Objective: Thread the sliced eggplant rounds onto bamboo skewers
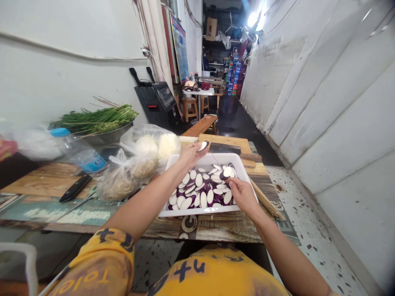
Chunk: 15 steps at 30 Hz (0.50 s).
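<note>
My left hand (pixel 190 155) is closed on an oval eggplant slice (pixel 203 146), white with dark purple skin, above the far rim of a white plastic tub (pixel 212 210). A thin skewer (pixel 214 158) slants from there down to a few eggplant slices (pixel 227 172) at the fingertips of my right hand (pixel 242 193). That hand is pinched shut over the tub's right side, apparently on the skewer, though its fingers partly hide the grip. Many loose eggplant slices (pixel 203 199) fill the tub below both hands.
A cleaver (pixel 224 148) lies on a cutting board (pixel 243 142) behind the tub. Bamboo skewers (pixel 267 201) lie to its right. Leftward are plastic bags of food (pixel 143 156), a water bottle (pixel 82 154), a black-handled knife (pixel 75 188) and a bowl of greens (pixel 98 123).
</note>
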Available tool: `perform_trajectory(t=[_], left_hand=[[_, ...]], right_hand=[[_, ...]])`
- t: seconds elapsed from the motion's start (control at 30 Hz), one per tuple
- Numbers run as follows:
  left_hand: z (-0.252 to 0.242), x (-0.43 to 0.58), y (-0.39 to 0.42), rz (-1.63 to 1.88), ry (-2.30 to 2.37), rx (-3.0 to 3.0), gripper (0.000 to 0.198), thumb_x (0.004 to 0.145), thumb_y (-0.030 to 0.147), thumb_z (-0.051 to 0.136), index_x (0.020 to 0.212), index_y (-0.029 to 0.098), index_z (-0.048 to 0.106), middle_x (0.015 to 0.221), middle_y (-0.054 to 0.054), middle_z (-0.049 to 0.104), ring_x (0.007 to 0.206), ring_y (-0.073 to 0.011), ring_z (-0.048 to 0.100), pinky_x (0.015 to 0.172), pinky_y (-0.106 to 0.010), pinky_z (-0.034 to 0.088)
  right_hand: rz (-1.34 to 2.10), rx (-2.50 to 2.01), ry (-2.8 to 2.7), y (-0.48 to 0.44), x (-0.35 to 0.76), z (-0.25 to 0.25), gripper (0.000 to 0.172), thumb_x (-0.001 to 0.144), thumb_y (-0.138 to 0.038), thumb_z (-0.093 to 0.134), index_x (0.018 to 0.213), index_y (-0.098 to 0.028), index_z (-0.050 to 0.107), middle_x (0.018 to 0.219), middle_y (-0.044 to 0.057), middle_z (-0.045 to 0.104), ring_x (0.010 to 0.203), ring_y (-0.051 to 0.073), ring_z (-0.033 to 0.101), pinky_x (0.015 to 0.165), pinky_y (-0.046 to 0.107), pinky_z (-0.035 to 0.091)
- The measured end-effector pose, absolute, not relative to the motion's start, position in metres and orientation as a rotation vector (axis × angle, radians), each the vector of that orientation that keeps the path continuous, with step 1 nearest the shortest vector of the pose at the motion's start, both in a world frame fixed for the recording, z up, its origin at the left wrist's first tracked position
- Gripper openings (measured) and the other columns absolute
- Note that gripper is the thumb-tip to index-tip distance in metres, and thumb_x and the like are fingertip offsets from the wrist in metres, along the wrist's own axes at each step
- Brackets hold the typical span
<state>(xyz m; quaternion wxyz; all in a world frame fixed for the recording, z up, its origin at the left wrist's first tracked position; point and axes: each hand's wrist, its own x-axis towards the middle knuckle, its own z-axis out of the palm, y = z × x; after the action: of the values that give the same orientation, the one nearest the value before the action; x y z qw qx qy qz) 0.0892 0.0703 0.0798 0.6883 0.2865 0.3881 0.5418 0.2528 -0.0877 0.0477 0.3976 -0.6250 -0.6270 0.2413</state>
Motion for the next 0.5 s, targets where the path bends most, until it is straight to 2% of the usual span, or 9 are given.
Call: perform_trajectory(t=[0.3, 0.5], left_hand=[[0.084, 0.09, 0.065, 1.179, 0.86, 0.694, 0.008, 0.08, 0.006, 0.057, 0.074, 0.01, 0.052, 0.078, -0.01, 0.067, 0.065, -0.0152, 0.067, 0.083, -0.037, 0.051], [0.077, 0.108, 0.043, 1.09, 0.829, 0.829, 0.021, 0.073, 0.007, 0.065, 0.058, 0.011, 0.05, 0.074, -0.008, 0.066, 0.066, -0.0147, 0.066, 0.078, -0.032, 0.053]], right_hand=[[0.572, -1.574, -1.575, -0.087, 0.253, 0.046, 0.033, 0.084, -0.029, 0.039, 0.092, -0.016, 0.067, 0.085, 0.005, 0.07, 0.077, 0.019, 0.062, 0.071, 0.026, 0.046], [0.549, -1.586, -1.575, -0.086, 0.251, 0.045, 0.033, 0.084, -0.032, 0.038, 0.093, -0.016, 0.067, 0.078, 0.005, 0.068, 0.071, 0.018, 0.06, 0.067, 0.026, 0.044]])
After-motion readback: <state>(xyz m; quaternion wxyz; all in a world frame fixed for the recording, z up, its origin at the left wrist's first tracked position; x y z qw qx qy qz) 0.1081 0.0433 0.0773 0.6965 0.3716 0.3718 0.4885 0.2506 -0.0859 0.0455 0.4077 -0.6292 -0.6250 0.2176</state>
